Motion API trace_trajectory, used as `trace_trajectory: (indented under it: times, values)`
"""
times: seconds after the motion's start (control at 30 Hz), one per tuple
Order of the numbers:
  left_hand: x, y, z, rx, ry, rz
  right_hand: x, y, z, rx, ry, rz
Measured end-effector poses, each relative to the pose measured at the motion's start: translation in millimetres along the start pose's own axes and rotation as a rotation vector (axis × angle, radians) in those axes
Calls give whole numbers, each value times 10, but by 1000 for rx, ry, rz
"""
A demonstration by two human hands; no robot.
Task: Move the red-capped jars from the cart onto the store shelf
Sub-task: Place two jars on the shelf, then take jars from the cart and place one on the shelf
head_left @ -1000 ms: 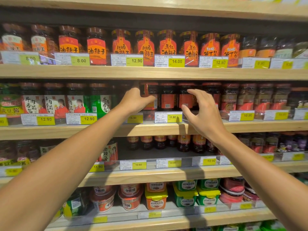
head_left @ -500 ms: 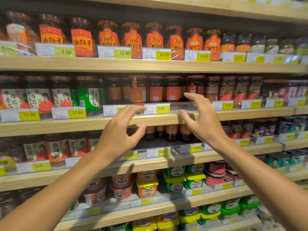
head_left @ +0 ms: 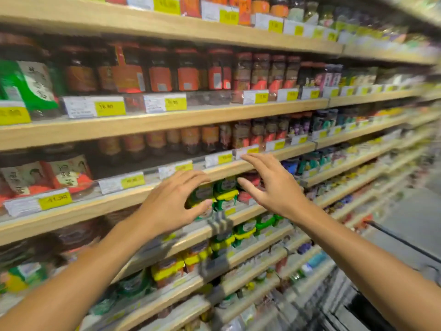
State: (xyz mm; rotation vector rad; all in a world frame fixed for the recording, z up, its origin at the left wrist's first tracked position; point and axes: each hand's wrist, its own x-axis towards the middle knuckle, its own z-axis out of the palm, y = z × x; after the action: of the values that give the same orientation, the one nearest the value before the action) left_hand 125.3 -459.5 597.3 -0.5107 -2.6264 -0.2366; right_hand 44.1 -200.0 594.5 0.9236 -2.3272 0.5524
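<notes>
STEP between placements, judged | left hand [head_left: 171,204] and right hand [head_left: 274,187] spread, empty | red-capped jars [head_left: 186,70] on shelf [head_left: 167,120], 12 o'clock | NEXT reach cart [head_left: 358,304], 5 o'clock

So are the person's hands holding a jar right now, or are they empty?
Empty. The left hand and right hand both hang open in front of the shelves, fingers spread, with nothing between them.

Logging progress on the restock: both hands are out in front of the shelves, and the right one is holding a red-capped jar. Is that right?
Not quite. In the head view the right hand holds nothing; its fingers are spread and bare. The left hand is bare too, and both are out in front of the shelves.
</notes>
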Motion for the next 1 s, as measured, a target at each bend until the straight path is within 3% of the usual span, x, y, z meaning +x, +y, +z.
trace_trajectory:
  times: [0.63,1.0]
  values:
    - [-4,1018,1855,-207,-395,377,-2597,526,-136,-274,-378,594]
    - [-130,1877,3158,-378,-666,429,-3995,1078,165,-191,-602,916]
